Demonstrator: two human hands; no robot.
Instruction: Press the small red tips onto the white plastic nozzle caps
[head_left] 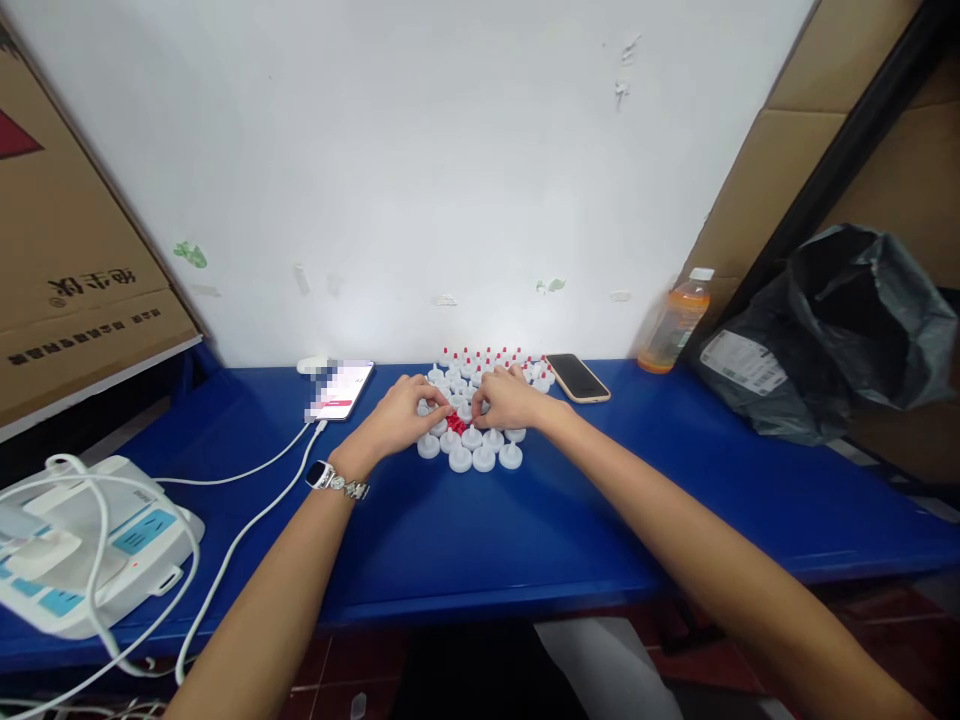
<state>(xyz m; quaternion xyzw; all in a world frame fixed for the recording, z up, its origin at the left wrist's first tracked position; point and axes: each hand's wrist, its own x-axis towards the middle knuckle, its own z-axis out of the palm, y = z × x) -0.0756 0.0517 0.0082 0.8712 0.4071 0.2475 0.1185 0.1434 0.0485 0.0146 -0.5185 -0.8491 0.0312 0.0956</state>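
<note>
Many white round caps with thin nozzles (484,460) stand upright in a cluster on the blue table. Those toward the wall carry small red tips (488,350); the front ones are bare. Amid the cluster lies a small pile of loose red tips (456,424). My left hand (405,412), wearing a watch, bends its fingers together at the left edge of this pile. On the other side, my right hand (511,400) is closed in a pinch just above the white caps. Whatever either hand pinches is too small or hidden to make out.
A lit phone (345,390) with cables lies at left, and a dark-screened phone (577,378) at right. A white power strip (97,560) sits at far left. An orange drink bottle (675,325) and a grey plastic bag (817,340) stand right. Cardboard boxes flank the table.
</note>
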